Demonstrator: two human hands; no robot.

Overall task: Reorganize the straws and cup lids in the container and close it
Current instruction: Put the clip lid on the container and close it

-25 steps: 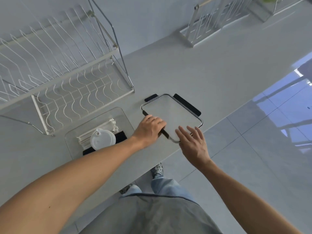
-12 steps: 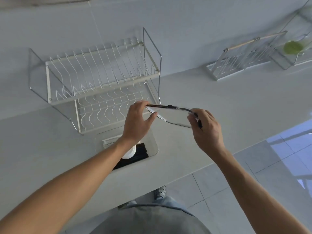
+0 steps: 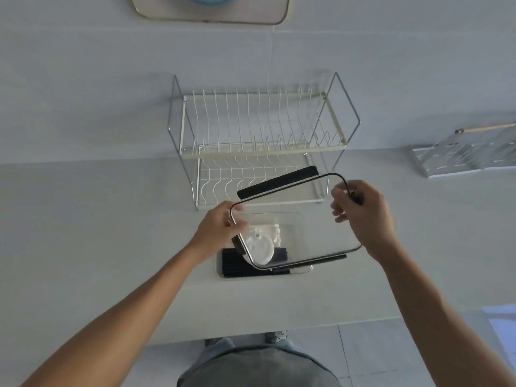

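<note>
Straws (image 3: 251,265) & cup lid (image 3: 258,248) sorted in container (image 3: 298,227); both hands (image 3: 220,229) (image 3: 363,216) grip lid (image 3: 296,222) mid-frame, tilted above it, not shut yet.

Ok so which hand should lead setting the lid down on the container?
Probably the left hand: it grips the lid at the edge lying directly over the container, so it can seat that side first. The right hand holds the raised side, out past the container's right wall, and can follow.

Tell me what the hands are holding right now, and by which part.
Both hands hold the clear container lid above the container: the left hand grips its left edge, the right hand its right edge near the black clip.
</note>
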